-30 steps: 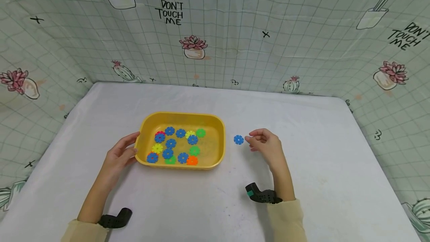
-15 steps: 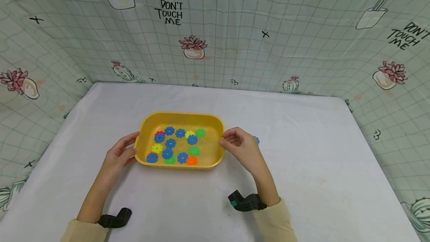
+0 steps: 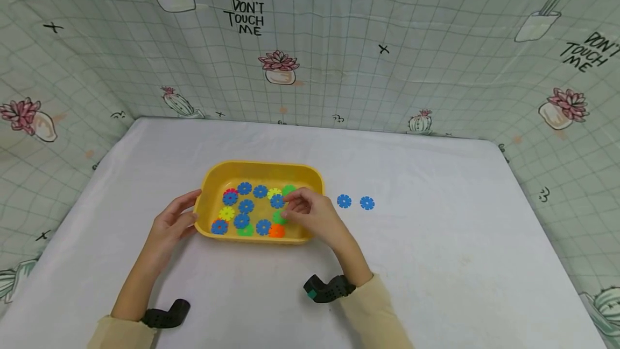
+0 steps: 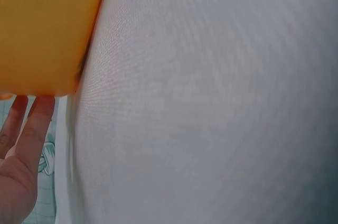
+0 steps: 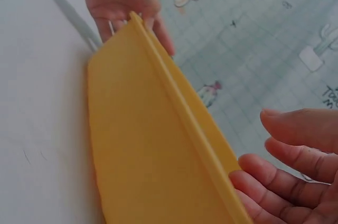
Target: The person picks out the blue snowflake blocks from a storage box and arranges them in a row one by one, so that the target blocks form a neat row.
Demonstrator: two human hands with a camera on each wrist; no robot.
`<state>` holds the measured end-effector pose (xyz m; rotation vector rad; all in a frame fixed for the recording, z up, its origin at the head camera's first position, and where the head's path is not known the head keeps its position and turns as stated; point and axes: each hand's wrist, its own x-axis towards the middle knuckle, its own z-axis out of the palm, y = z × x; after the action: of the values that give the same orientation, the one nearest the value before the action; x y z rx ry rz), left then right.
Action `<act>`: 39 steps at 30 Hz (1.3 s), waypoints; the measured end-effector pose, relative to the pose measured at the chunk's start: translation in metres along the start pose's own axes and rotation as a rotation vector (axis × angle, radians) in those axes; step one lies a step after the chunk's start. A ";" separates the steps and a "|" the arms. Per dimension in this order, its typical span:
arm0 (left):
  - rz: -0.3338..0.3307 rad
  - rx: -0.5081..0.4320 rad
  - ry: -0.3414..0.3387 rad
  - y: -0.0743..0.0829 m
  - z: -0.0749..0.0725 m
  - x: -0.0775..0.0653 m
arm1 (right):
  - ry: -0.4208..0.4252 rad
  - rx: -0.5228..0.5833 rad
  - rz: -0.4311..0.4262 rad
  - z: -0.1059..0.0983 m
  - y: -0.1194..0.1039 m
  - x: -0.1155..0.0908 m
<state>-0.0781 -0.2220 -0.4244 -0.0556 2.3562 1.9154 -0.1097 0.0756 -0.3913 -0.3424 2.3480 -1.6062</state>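
A yellow tray (image 3: 261, 238) on the white table holds several notched plastic snowflake discs in blue, green, yellow, orange and red. My left hand (image 3: 170, 222) touches the tray's left end with its fingertips; in the left wrist view, straight fingers (image 4: 33, 134) meet the tray wall. Over the tray's right half hovers my right hand (image 3: 312, 211), thumb and fingers apart, close to a blue disc (image 3: 277, 201) and a green disc (image 3: 279, 217). The right wrist view shows nothing between those fingers (image 5: 298, 123). Two blue discs, a left one (image 3: 344, 201) and a right one (image 3: 367, 203), lie right of the tray.
White cloth covers the table (image 3: 460, 241). A curtain (image 3: 339, 69) with a grid and plant prints hangs behind the table and along both sides. Each wrist wears a black camera band, one left (image 3: 167, 315) and one right (image 3: 329, 288).
My right hand has moved left, from beside the blue discs on the table to above the tray. The right-hand blue disc, hidden before, is now in full sight. My left hand stays put.
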 end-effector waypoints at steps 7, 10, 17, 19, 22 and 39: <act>-0.007 0.009 0.005 -0.001 0.000 0.000 | -0.100 -0.064 -0.032 0.015 0.002 0.013; -0.005 0.011 0.006 -0.001 0.000 0.000 | -0.132 -0.099 -0.045 0.021 0.002 0.018; 0.030 -0.068 -0.008 -0.001 -0.001 0.001 | -0.208 -0.127 -0.039 0.038 -0.001 0.030; 0.039 -0.082 -0.011 -0.001 -0.001 0.001 | -0.228 -0.141 -0.040 0.044 -0.001 0.033; 0.042 -0.089 -0.013 0.000 -0.001 0.001 | -0.249 -0.166 -0.031 0.052 -0.002 0.038; 0.043 -0.095 -0.012 0.000 -0.002 0.000 | -0.321 -0.366 0.089 0.071 -0.004 0.060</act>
<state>-0.0786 -0.2235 -0.4247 -0.0008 2.2765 2.0403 -0.1402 -0.0084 -0.4180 -0.5191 2.3526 -0.9903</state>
